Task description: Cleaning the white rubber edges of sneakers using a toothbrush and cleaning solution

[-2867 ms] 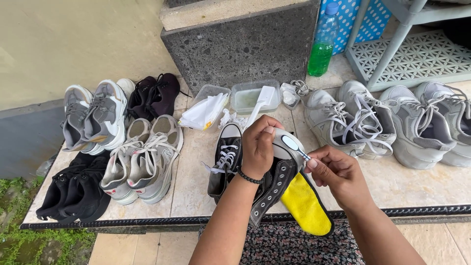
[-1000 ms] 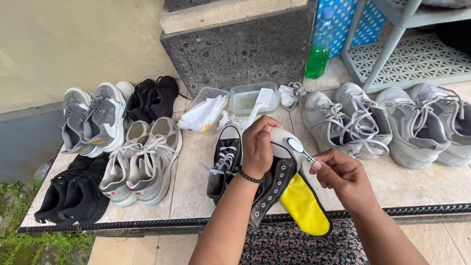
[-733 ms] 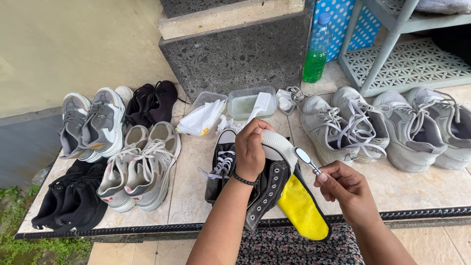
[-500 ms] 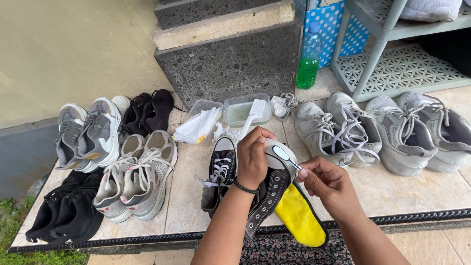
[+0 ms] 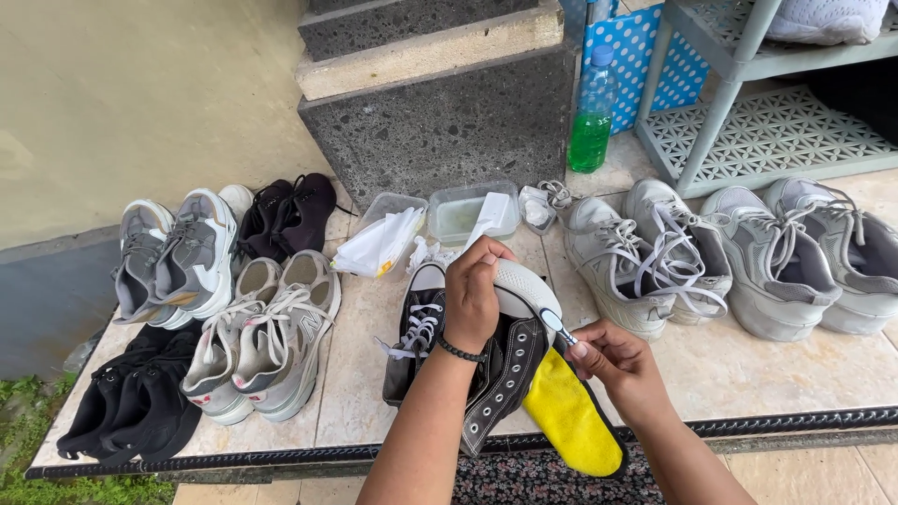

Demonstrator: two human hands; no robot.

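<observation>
My left hand (image 5: 472,295) is clamped over the toe of the black high-top sneaker (image 5: 500,369), holding it tilted up over the near middle of the tiled ledge (image 5: 748,365). My right hand (image 5: 622,365) is pinched shut on a small brush (image 5: 558,327) whose head meets the white rubber toe cap (image 5: 528,290). I'd judge short, light strokes along the rubber work best, with the left grip firm so the shoe doesn't twist, and the bristles kept off the canvas. Just below, a yellow insole (image 5: 572,421) lies at the near edge.

Going left to right on the ledge: black shoes (image 5: 131,407) at near left, grey and white trainers (image 5: 271,341) beside them, clear plastic tubs (image 5: 463,210) at the far middle, more grey trainers (image 5: 645,252) to the right. Behind stand stone steps (image 5: 440,103), a green bottle (image 5: 591,117) and a grey rack (image 5: 748,103)
</observation>
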